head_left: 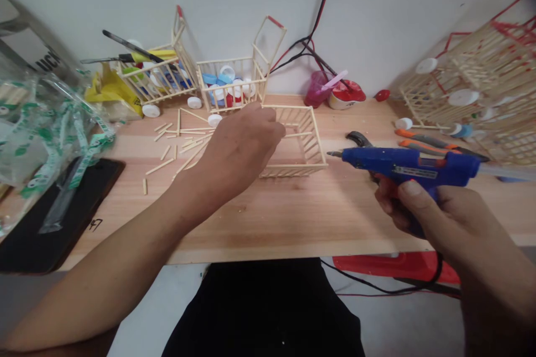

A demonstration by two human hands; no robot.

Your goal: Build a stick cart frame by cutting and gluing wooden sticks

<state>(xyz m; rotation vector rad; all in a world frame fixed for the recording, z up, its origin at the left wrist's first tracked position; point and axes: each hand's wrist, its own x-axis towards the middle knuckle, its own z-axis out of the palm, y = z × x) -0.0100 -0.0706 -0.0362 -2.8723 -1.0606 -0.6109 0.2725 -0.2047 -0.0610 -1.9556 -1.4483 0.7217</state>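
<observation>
My right hand [435,212] is wrapped round the handle of a blue glue gun [412,166], whose metal nozzle points left. The nozzle tip is just short of the right end of a small basket frame [293,168] made of thin wooden sticks. Over the basket's left part, my left hand [247,142] has its fingers pinched together on a thin wooden stick [298,134] that reaches across the basket. The hand hides the basket's left end. Loose cut sticks [159,166] lie scattered on the wooden table left of that hand.
Two stick-built carts, one with bottle caps [228,85], stand along the wall. A pink cup [317,89] and a red-topped tub [347,95] are behind the basket. Pliers [427,145] and stacked carts [481,72] are right; a phone [62,212] and plastic wrappers [46,134] left.
</observation>
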